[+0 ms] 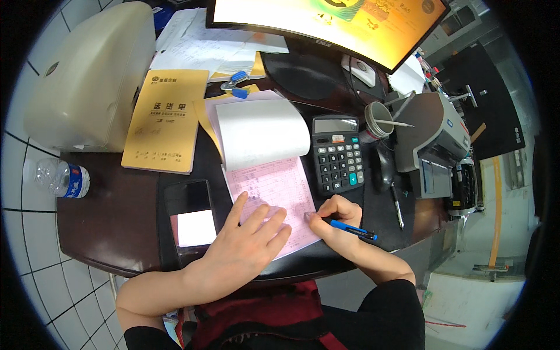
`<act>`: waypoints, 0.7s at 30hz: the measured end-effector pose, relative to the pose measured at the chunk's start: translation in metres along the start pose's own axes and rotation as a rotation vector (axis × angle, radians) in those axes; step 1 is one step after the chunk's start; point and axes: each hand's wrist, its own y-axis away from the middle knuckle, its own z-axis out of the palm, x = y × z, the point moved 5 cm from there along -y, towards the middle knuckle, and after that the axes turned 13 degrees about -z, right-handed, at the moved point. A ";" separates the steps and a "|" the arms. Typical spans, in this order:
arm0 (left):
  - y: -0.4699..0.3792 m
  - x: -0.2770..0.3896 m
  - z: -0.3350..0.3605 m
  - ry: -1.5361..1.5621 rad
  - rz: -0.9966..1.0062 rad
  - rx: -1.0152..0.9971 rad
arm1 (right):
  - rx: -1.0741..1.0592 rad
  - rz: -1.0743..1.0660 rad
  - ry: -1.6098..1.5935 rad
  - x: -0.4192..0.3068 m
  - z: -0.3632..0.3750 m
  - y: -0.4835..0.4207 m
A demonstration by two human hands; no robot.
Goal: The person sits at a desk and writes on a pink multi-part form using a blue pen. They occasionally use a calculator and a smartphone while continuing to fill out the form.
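Note:
A pad of pink printed forms [280,181] lies open before me, bearing handwriting, with its white upper sheets [262,131] folded back over the top. Flat on the lower left of the pink page rests my left hand [247,240], fingers spread and holding nothing. My right hand [337,223] grips a blue and black pen [352,229], its tip end at the page's right edge. Left of the pad is a smartphone [191,218] with part of its screen lit. A black desk calculator [337,157] stands just right of the pad.
A yellow form book [166,122] lies upper left, near a large beige machine [96,78] and a plastic water bottle [61,178]. Beyond the pad are a blue-handled clip [237,84] and a monitor [323,26]. Rightward sit a pen cup [377,120], a mouse [384,164], another pen [397,205] and a grey machine [431,131].

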 end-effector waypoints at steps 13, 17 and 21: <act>0.011 0.000 0.014 -0.052 -0.027 0.020 | 0.253 0.068 -0.245 -0.011 -0.006 -0.016; 0.010 -0.001 0.013 -0.024 -0.027 0.034 | 0.144 0.067 -0.235 -0.032 0.006 -0.014; 0.012 0.001 0.009 -0.123 0.012 0.024 | 0.133 0.016 -0.322 -0.027 0.034 -0.015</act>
